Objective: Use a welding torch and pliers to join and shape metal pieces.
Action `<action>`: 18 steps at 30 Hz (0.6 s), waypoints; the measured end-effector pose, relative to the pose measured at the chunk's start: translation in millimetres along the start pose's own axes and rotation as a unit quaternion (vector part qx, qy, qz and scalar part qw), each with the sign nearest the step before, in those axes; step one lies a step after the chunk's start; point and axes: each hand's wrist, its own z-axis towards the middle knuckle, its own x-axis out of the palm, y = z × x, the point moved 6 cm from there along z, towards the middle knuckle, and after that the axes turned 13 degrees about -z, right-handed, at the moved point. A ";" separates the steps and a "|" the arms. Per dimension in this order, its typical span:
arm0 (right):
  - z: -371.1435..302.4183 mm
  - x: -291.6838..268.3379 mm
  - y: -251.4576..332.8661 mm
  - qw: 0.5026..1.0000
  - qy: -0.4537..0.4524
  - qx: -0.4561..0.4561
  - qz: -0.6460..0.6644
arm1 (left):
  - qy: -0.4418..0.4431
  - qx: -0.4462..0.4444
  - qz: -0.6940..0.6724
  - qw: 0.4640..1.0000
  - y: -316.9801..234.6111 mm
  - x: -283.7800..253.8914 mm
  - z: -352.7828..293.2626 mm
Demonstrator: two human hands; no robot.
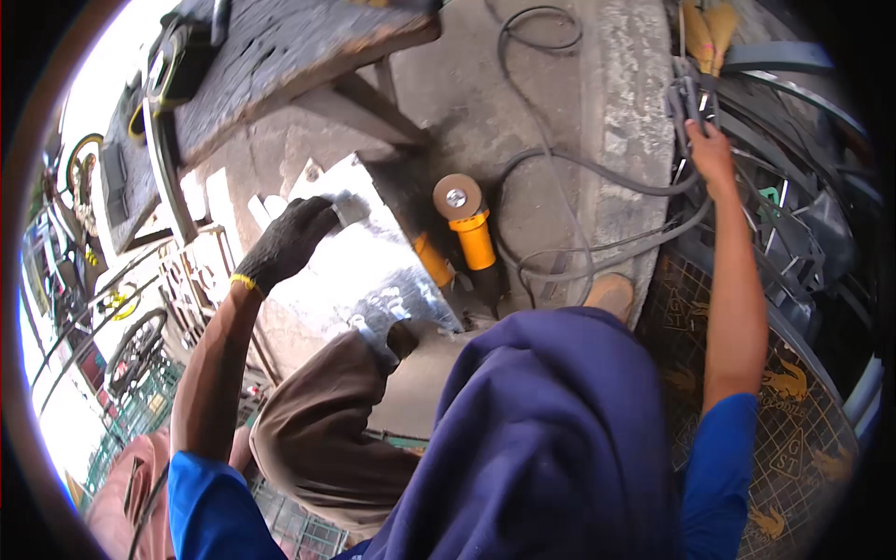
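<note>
My left hand (287, 238), in a dark knitted glove with a yellow cuff, is over a shiny sheet-metal panel (373, 280). Its fingers stretch forward, thumb apart, and I see nothing held in them. My bare right hand (711, 159) reaches far out to the right. Its fingers close around something dark grey beside a pile of metal pieces; the exact thing is hard to make out. Between the hands, a yellow angle grinder (477, 245) lies on the ground with its brown disc (456, 197) facing up. The panel's dark side next to it carries a yellow reflection.
Grey cable (597, 177) loops over the concrete between grinder and right hand. A rough wooden bench (271, 70) stands at the upper left. Dark metal scraps (793, 233) crowd the right side, with a broom head (711, 33) above. A patterned mat (793, 439) lies lower right.
</note>
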 end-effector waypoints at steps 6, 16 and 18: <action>-82.9 -44.8 -5.4 0.956 0.037 0.078 0.281 | 0.020 0.023 -0.009 0.999 -3.6 12.0 14.6; -207.4 -69.5 16.8 0.898 -0.134 0.129 0.398 | 0.031 0.075 0.026 0.996 -15.0 18.7 25.8; -181.0 -62.7 41.6 0.897 -0.016 0.064 0.436 | 0.020 -0.036 -0.004 0.999 -16.2 -3.7 -3.1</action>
